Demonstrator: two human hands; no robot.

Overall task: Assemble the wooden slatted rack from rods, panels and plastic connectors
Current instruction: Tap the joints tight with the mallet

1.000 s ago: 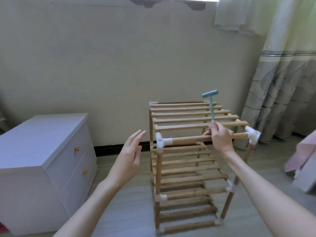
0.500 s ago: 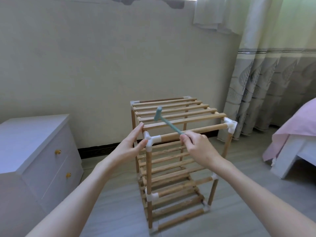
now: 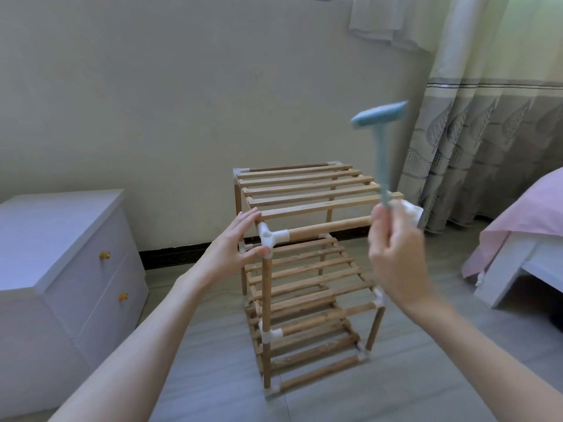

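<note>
Over on the left, one white cabinet [image 3: 61, 248] is sitting by the wall, showing two drawers and two amber knobs. Moving in, the left hand [image 3: 234, 242] is pressing against the near-left top corner of the wooden rack [image 3: 307, 263], fingers loosely spread and thumb touching the white plastic connector [image 3: 271, 237] there, not clamped around anything. The rack is standing upright on the floor in mid-frame, showing three slatted tiers and four upright posts. The front top rod [image 3: 329, 227] is running from that connector toward the right. The right hand [image 3: 396, 254] is gripping the handle of one blue plastic mallet [image 3: 380, 138], fingers curled round it, head raised high and blurred. Half a second back that mallet was tilting low over the top slats near the left corner; now it is pointing up. Far right, one bed [image 3: 524, 239] with a pink cover is showing beside the curtain [image 3: 487, 123].
</note>
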